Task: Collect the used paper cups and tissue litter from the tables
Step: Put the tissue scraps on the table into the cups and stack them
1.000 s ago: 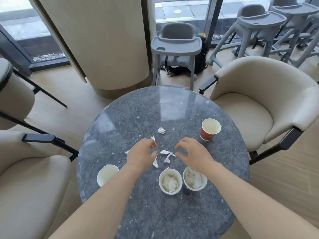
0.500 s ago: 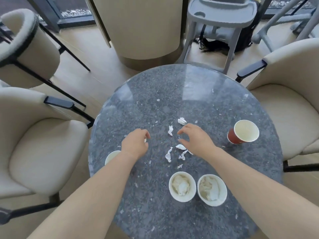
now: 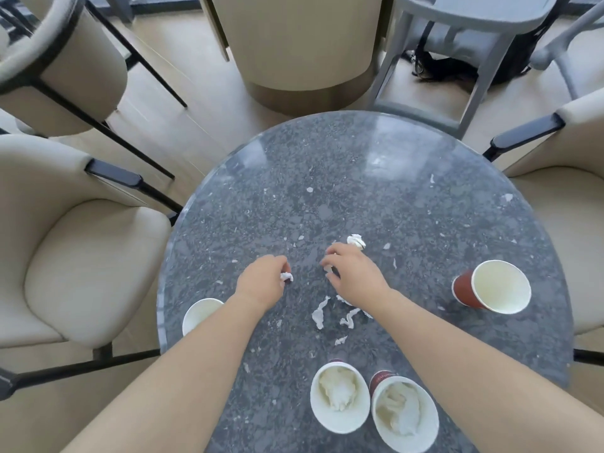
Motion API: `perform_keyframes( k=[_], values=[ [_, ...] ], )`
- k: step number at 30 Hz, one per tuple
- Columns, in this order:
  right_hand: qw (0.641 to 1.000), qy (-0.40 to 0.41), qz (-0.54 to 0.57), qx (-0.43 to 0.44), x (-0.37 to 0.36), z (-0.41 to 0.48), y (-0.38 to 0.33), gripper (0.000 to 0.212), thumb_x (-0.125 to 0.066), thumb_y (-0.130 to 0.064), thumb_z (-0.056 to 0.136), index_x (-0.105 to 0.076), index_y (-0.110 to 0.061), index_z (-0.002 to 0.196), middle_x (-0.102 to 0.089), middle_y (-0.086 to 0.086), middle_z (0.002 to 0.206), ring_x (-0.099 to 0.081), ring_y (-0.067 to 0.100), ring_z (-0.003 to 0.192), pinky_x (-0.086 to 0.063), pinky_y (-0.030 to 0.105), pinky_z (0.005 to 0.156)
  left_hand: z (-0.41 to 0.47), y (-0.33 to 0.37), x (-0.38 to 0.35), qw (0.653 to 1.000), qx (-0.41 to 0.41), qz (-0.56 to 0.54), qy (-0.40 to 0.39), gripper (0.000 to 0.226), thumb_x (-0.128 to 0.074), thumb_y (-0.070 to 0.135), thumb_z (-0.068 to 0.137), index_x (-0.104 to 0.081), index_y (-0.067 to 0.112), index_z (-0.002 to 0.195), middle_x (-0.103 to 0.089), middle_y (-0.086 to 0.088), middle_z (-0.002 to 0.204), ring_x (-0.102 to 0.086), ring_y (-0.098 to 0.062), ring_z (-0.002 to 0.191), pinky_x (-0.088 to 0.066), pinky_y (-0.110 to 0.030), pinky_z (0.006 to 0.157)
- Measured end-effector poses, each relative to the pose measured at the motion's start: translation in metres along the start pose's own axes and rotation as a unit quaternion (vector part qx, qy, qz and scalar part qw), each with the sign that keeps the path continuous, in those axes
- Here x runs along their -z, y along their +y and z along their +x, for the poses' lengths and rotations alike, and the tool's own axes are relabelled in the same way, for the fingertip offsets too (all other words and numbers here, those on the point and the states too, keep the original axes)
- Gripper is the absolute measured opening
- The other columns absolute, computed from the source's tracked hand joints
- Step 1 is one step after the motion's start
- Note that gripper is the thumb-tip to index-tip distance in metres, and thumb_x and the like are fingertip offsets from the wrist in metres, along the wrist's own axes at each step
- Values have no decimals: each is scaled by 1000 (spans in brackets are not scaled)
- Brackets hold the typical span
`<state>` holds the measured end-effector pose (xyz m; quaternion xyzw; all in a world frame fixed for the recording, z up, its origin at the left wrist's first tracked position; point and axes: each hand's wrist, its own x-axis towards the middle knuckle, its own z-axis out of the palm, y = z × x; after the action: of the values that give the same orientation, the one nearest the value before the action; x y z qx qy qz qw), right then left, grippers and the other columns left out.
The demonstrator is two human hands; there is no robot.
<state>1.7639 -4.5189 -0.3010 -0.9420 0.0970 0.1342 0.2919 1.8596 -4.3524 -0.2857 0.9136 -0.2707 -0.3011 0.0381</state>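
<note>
Nearest, two paper cups (image 3: 340, 398) stuffed with tissue are standing side by side on the round stone table (image 3: 408, 197). Beyond them, torn tissue strips (image 3: 318, 317) are lying beside the right wrist; the right hand (image 3: 356, 277) has moved forward off them since half a second ago. The left hand (image 3: 261, 282) is now pinching a small tissue scrap (image 3: 287, 276) at its fingertips. The right hand is curling its fingers downward; whether they are gripping anything, I cannot tell. A crumpled tissue ball (image 3: 356, 240) is sitting just past its knuckles. A red cup (image 3: 490, 286) is standing well apart, rightward.

A café: round stone table (image 3: 408, 197), cream armchairs (image 3: 81, 250), grey high chairs (image 3: 464, 24)
</note>
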Motion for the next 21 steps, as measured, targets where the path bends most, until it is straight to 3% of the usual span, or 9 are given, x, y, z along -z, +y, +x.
perform_keyframes(
  k=[3,6,11,14,17,21],
  values=[
    [999,15,37,5,3,-1,9,22,-46,-6,89,-66,-11,97,-58,5,106,-49,24,104,-44,32,77,4,13,2,999,-23,-26,16,13,-51,16,88,-57,20,99,-60,-2,104,-56,-22,96,-47,-37,82],
    [991,112,78,-1,15,-2,21,18,-51,-2,86,-66,-9,91,-62,5,97,-53,24,96,-39,25,75,11,32,4,996,-60,-52,41,12,-54,22,88,-58,20,99,-62,1,99,-56,-19,90,-46,-32,78],
    [983,172,60,-12,30,-3,37,14,-56,-4,85,-66,-12,91,-66,2,95,-51,25,93,-47,38,75,6,54,-3,990,-110,-69,51,12,-54,25,89,-58,19,98,-57,2,94,-55,-19,87,-42,-30,74],
    [987,156,49,-6,27,-3,39,16,-56,-5,86,-67,-12,95,-64,1,107,-49,25,105,-47,38,82,-2,54,-10,991,-113,-60,40,13,-52,28,90,-57,20,100,-51,3,95,-54,-18,89,-43,-32,75],
    [997,76,29,-12,19,-3,38,25,-52,-6,88,-63,-14,109,-51,-1,131,-38,21,123,-44,41,94,-12,49,-19,993,-106,-48,20,17,-52,30,91,-57,23,105,-51,3,107,-55,-17,93,-46,-34,78],
    [999,27,13,-13,15,-11,36,29,-45,0,89,-64,-13,107,-53,0,119,-43,23,110,-45,41,86,-21,39,-23,994,-105,-17,-3,21,-56,31,89,-55,30,110,-45,7,115,-53,-14,89,-48,-32,74]
  ],
)
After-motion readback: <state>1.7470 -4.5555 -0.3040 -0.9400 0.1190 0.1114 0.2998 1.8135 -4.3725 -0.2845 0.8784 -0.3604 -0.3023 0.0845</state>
